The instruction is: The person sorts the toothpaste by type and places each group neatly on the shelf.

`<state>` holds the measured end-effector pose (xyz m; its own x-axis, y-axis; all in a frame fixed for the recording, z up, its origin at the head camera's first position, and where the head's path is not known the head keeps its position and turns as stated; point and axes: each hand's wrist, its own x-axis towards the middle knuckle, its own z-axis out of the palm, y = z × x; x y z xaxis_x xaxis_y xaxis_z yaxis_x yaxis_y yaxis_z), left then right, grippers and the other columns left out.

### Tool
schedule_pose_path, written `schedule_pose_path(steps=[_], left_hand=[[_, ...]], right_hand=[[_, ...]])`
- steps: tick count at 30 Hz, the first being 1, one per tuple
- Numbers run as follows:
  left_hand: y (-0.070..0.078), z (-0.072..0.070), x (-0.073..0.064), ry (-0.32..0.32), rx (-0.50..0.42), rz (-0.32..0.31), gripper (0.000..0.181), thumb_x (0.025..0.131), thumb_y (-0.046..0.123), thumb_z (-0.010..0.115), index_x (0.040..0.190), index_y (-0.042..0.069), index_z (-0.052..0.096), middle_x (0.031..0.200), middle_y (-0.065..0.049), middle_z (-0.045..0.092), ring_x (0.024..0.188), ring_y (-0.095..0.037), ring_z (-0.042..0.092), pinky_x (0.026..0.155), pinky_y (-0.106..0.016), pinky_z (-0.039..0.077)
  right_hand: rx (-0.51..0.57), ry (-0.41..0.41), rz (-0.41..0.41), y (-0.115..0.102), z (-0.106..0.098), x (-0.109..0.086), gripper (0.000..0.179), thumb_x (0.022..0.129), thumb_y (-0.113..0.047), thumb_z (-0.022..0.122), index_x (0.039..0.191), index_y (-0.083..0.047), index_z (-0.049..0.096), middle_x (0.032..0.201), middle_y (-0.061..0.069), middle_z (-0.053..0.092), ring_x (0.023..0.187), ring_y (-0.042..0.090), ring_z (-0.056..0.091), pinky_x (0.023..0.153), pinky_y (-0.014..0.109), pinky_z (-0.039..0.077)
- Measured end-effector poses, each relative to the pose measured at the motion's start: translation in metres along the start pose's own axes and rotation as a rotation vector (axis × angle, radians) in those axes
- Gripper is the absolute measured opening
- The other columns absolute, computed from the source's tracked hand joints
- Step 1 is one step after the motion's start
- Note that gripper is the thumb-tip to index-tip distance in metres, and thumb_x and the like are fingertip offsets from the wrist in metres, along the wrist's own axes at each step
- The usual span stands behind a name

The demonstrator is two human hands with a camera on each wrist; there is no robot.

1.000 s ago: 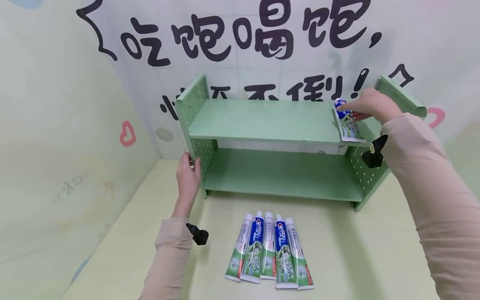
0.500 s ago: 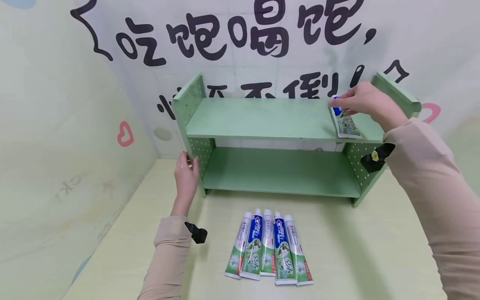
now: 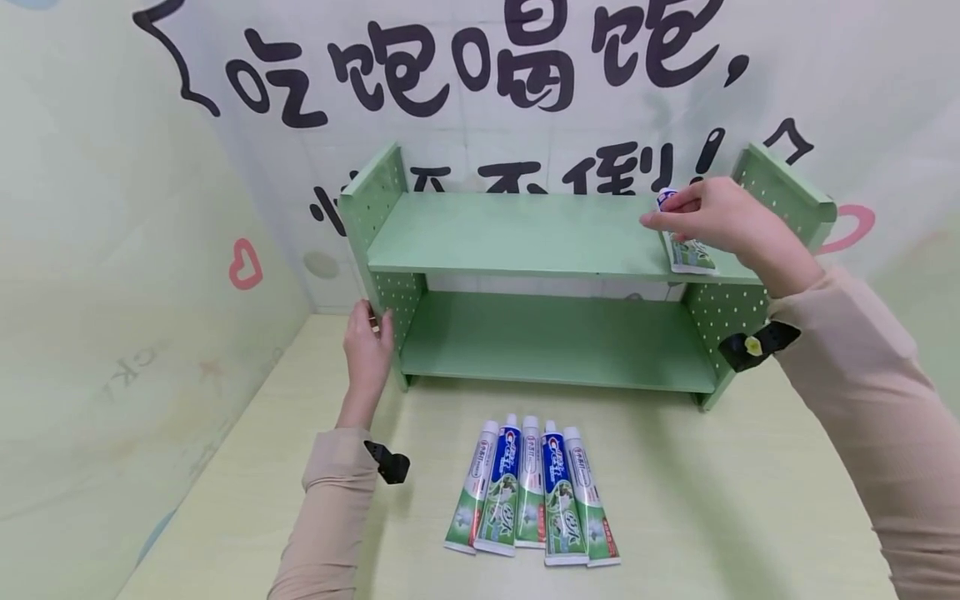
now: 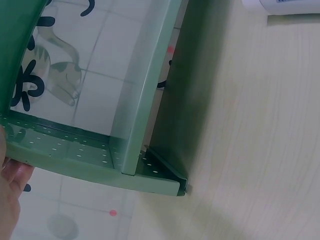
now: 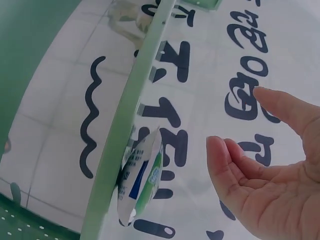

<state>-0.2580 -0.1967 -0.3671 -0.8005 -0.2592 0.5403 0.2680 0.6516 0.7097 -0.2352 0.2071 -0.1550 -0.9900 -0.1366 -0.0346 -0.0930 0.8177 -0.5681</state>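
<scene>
A green two-tier metal shelf [image 3: 517, 237] stands against the wall. My left hand [image 3: 367, 354] grips the edge of its left side panel, fingers curled round it; the left wrist view catches only part of that hand [image 4: 11, 190] at the panel. On the upper tier, near the right end, lies a toothpaste tube [image 3: 692, 258] with its flat end at the front edge. My right hand [image 3: 723, 218] is above the tube, partly covering it. In the right wrist view, thumb and fingers are spread apart with nothing between them, away from the tube [image 5: 142, 182].
Several toothpaste tubes [image 3: 531, 492], some with blue tops and some white and green, lie fanned side by side on the pale table [image 3: 675, 500] before the shelf. The lower tier [image 3: 558, 337] sits beneath. A wall [image 3: 165, 333] closes off the left side.
My right hand has let go of the toothpaste tube, its thumb and fingers parting as the tube stays on the upper tier. My left hand keeps its grip on the side panel.
</scene>
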Motion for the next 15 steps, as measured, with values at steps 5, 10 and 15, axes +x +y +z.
schedule_pose_path(steps=[5,10,15], left_hand=[[-0.001,-0.001,-0.001,0.002,0.002,-0.004,0.026,0.093,0.013,0.050,0.108,-0.008,0.046,0.104,-0.024,0.054,0.097,-0.035,0.058,0.078,-0.040,0.058],[-0.001,0.000,-0.001,0.011,0.007,0.008,0.026,0.093,0.013,0.050,0.108,-0.007,0.047,0.103,-0.024,0.054,0.097,-0.035,0.059,0.078,-0.040,0.059],[-0.002,0.001,0.000,0.012,0.009,0.009,0.026,0.093,0.014,0.050,0.108,-0.007,0.047,0.104,-0.023,0.055,0.097,-0.035,0.059,0.077,-0.040,0.059]], right_hand=[[0.012,0.016,-0.057,-0.004,0.009,-0.011,0.067,0.084,-0.050,0.057,0.125,0.002,0.050,0.120,0.022,0.056,0.087,0.016,0.061,0.078,0.028,0.050],[0.011,0.028,-0.120,-0.006,0.023,-0.024,0.066,0.086,-0.046,0.057,0.126,0.006,0.047,0.122,0.026,0.054,0.108,0.033,0.055,0.092,0.044,0.050],[0.021,0.026,-0.156,-0.008,0.038,-0.035,0.062,0.086,-0.040,0.059,0.125,0.007,0.047,0.118,0.026,0.056,0.108,0.034,0.055,0.094,0.046,0.049]])
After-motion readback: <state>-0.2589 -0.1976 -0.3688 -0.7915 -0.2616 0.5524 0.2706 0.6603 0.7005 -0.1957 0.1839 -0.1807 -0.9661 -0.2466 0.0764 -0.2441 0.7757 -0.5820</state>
